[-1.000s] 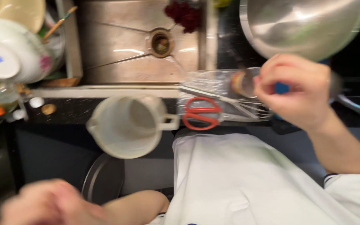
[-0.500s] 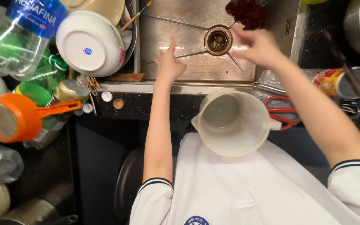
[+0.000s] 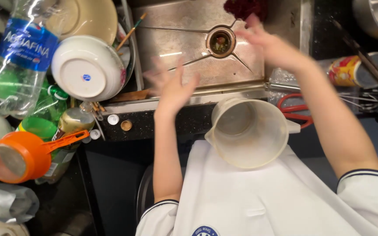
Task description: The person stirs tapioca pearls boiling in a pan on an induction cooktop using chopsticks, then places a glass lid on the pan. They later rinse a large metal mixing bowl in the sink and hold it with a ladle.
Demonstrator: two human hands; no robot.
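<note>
Both hands are blurred with motion over a steel sink [image 3: 189, 39]. My left hand [image 3: 171, 85] hovers above the sink's near edge, fingers spread, holding nothing. My right hand [image 3: 270, 43] is farther in, just right of the drain [image 3: 220, 42], fingers apart and empty, close below a dark red clump [image 3: 245, 8] at the sink's far side. A translucent white measuring jug [image 3: 249, 131] stands on the dark counter edge between my forearms, its inside showing nothing.
Left of the sink lie an upturned white bowl [image 3: 86, 68], a pale yellow plate [image 3: 88, 17], a clear plastic bottle [image 3: 16, 57], green bottles and an orange strainer [image 3: 18, 156]. Red-handled scissors [image 3: 296, 113], a small tin [image 3: 351, 70] and a whisk [image 3: 359, 100] lie at right.
Both hands have risen from the sink bottom and drawn slightly apart and toward me, now blurred. A second ago the left hand was low by my body and the right over the utensils.
</note>
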